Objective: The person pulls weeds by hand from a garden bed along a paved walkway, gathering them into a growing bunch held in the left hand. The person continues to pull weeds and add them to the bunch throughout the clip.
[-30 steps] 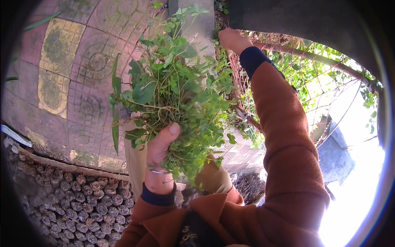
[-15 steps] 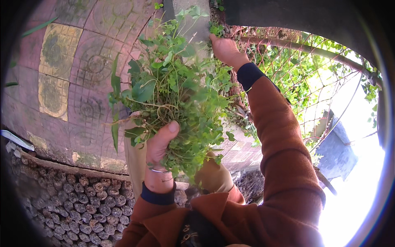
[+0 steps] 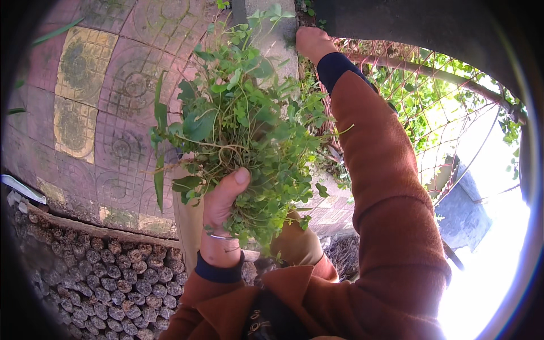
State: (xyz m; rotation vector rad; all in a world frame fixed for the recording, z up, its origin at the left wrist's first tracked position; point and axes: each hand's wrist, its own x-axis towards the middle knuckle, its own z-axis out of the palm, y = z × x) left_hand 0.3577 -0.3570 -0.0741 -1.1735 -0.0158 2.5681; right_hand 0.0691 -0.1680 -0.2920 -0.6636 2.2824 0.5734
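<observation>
My left hand (image 3: 226, 195) is closed around a thick bunch of leafy green weeds (image 3: 243, 119), with the thumb pressed over the tangled pale stems. Clover-like leaves make up most of it, along with a few broader leaves and a long blade on the left side. Farther off, my right arm reaches to the narrow planted strip between the concrete kerb (image 3: 277, 45) and the dark wall. There my right hand (image 3: 313, 44) is curled into a fist, back upward. Its fingertips and anything between them are hidden. Small clover sprigs (image 3: 307, 8) grow just beyond it.
A red wire-mesh fence (image 3: 419, 96) with greenery behind stands to the right, below a dark wall (image 3: 396, 20). Patterned pink and yellow paving tiles (image 3: 127, 113) cover the left. Stacked round, dark briquette-like pieces (image 3: 113, 283) lie at the lower left. A grey slab (image 3: 464, 209) leans at right.
My right hand has moved slightly farther away and to the right along the strip, and its fingers have curled in. The green sprig beside it no longer shows. My left hand still grips the bunch.
</observation>
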